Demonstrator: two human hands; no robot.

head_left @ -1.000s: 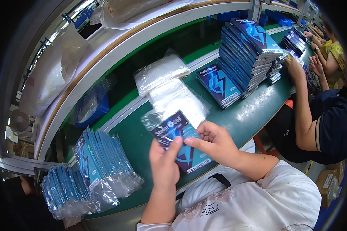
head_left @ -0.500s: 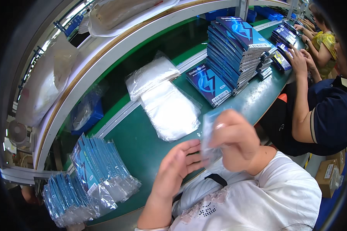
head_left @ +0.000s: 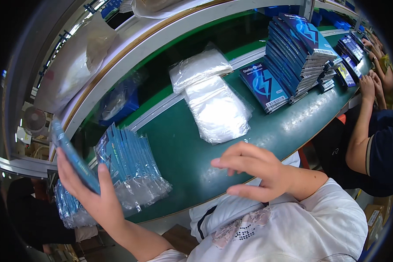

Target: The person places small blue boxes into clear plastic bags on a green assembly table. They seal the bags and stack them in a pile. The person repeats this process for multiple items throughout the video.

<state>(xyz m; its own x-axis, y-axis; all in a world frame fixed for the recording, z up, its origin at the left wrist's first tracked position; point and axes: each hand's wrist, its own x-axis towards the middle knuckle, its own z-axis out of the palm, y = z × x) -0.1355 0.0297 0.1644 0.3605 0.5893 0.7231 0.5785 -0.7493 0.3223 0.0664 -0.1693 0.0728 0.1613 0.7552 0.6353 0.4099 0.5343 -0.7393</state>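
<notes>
My left hand (head_left: 91,196) holds a flat blue box (head_left: 76,159), which seems to be in a clear bag, tilted up on edge between thumb and fingers. It hangs at the left, above rows of bagged blue boxes (head_left: 133,157) that stand leaning together, their loose bag ends toward me. Over the table's near edge, my right hand (head_left: 257,170) is empty, with its fingers apart. Beyond it lie two piles of clear plastic bags (head_left: 218,115), overlapping. Right of these rises a tall stack of blue boxes (head_left: 292,61), with a lower pile of boxes (head_left: 264,87) beside it.
A blue bin (head_left: 120,102) with clear plastic stands behind the table's back rail. Above runs a shelf with a wooden edge (head_left: 105,65). At the far right, co-workers' hands (head_left: 370,87) are near more boxes (head_left: 347,70) on the green table (head_left: 174,144).
My left hand has moved left to the rows, now holding the blue box. My right hand, blurred with clear plastic at it before, is now empty and lower. The view has shifted left.
</notes>
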